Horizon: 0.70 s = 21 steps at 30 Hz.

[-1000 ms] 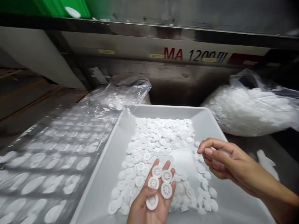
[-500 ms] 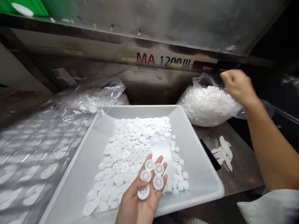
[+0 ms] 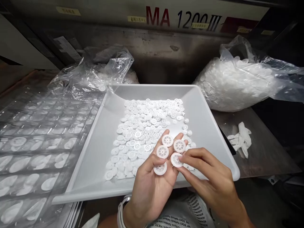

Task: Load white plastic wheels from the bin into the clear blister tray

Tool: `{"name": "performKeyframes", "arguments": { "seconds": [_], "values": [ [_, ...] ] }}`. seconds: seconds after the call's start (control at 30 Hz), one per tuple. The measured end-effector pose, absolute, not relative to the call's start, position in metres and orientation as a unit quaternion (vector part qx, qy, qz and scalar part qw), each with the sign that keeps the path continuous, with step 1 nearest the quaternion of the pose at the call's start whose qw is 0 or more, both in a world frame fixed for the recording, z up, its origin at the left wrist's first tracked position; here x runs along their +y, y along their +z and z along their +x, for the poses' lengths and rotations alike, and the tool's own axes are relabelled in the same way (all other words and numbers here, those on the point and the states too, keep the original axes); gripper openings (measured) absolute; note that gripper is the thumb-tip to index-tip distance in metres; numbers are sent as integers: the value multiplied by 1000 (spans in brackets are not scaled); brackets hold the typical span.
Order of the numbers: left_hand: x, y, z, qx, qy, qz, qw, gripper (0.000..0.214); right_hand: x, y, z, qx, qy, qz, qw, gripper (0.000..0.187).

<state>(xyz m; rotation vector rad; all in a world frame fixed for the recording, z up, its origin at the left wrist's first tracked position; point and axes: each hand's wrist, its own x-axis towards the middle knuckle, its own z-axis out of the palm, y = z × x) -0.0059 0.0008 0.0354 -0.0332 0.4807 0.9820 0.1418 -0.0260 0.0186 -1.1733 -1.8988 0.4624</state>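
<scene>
My left hand (image 3: 152, 180) lies palm up over the near edge of a white tray (image 3: 95, 164), fingers stretched out, with several small white spoked plastic wheels (image 3: 167, 140) resting on them. My right hand (image 3: 209, 180) has come in from the right, and its fingertips pinch one of those wheels (image 3: 176, 160) on my left fingers. A heap of the same white wheels (image 3: 144, 129) covers the middle of the tray.
A clear bag full of white parts (image 3: 232, 82) lies at the right, with a crumpled clear bag (image 3: 95, 72) behind the tray's left corner. Clear blister sheets with wheels (image 3: 35, 139) cover the left. A white glove (image 3: 241, 141) lies on the metal bench. A machine marked MA 1200 (image 3: 185, 19) stands behind.
My right hand came back from the bag at the right and now pinches a wheel on my left fingers. The view tilted down and closer to the tray.
</scene>
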Motion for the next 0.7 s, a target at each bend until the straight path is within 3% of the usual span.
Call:
{"name": "performKeyframes", "arguments": {
  "seconds": [0.2, 0.43, 0.7],
  "values": [
    [-1, 33, -9, 205, 471, -25, 857, 73, -37, 12, 136, -750, 157, -465, 443, 40],
    [-1, 31, -13, 197, 472, -15, 859, 72, -41, 13, 132, -771, 114, -465, 421, 33],
    [3, 30, -14, 195, 469, -16, 861, 70, -38, 12, 133, -770, 150, -461, 414, 40]
  ]
}}
